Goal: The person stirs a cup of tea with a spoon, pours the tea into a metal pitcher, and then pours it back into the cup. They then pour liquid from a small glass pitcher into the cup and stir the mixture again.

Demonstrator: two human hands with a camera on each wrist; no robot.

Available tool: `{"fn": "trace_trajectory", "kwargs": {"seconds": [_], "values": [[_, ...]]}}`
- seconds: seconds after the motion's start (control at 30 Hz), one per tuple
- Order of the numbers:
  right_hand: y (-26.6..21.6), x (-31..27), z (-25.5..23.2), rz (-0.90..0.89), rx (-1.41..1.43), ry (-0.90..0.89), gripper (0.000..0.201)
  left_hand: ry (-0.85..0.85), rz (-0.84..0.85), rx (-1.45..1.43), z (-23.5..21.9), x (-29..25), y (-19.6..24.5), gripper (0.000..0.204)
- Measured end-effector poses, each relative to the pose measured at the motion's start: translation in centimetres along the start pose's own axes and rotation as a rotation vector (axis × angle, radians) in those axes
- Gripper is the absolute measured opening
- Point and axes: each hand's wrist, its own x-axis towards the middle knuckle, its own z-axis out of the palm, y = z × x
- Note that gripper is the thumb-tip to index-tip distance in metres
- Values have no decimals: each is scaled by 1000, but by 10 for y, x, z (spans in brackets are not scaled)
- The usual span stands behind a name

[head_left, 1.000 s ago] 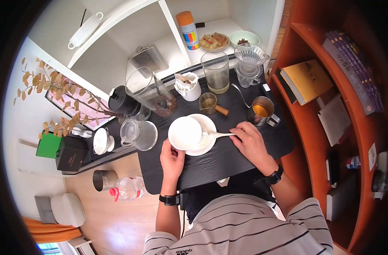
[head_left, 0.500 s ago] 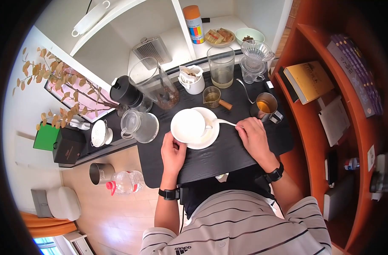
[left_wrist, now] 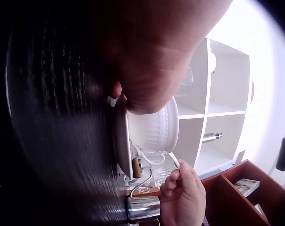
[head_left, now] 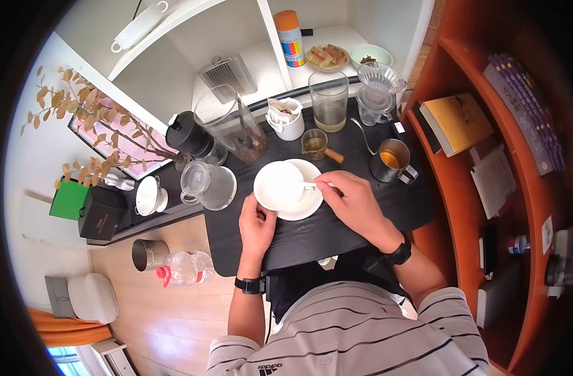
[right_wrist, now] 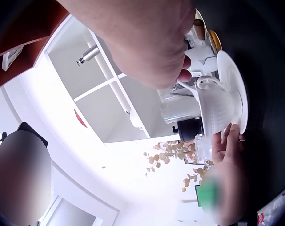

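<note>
A white cup (head_left: 278, 185) stands on a white saucer (head_left: 308, 207) near the middle of the black table. My left hand (head_left: 257, 229) is at their near left side, its fingers against the cup's side and gripping the saucer's rim; the left wrist view shows the ribbed cup (left_wrist: 154, 127) close under that hand. Over the cup's right edge, my right hand (head_left: 358, 207) pinches the handle of a white spoon (head_left: 310, 185). The right wrist view shows the spoon (right_wrist: 187, 87) sloping into the cup (right_wrist: 215, 113). The spoon's bowl is hard to make out in the cup.
Behind the cup stand a small wooden-handled pot (head_left: 314, 145), a white mug (head_left: 288, 127) and glass vessels (head_left: 329, 109). A metal cup (head_left: 390, 164) of amber liquid is at the right, a lidded glass jug (head_left: 211, 186) at the left.
My right hand has moved left, carrying the spoon from beyond the saucer's right edge in to the cup. My left hand stays at the cup and saucer.
</note>
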Motion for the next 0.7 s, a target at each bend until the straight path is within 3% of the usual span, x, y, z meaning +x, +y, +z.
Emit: {"fn": "trace_trajectory", "kwargs": {"seconds": [0.07,0.13,0.23,0.7], "values": [[-1,9,6,-22,10,-20,12,8,-10,-6,-1,0,2,34],[-4,16,10,112,52,-118,12,-8,-10,-10,-1,0,0,37],[-3,25,15,129,25,-182,12,-9,-3,-16,0,0,-1,37],[11,15,11,209,43,-85,33,-2,18,-26,0,0,-2,40]]}}
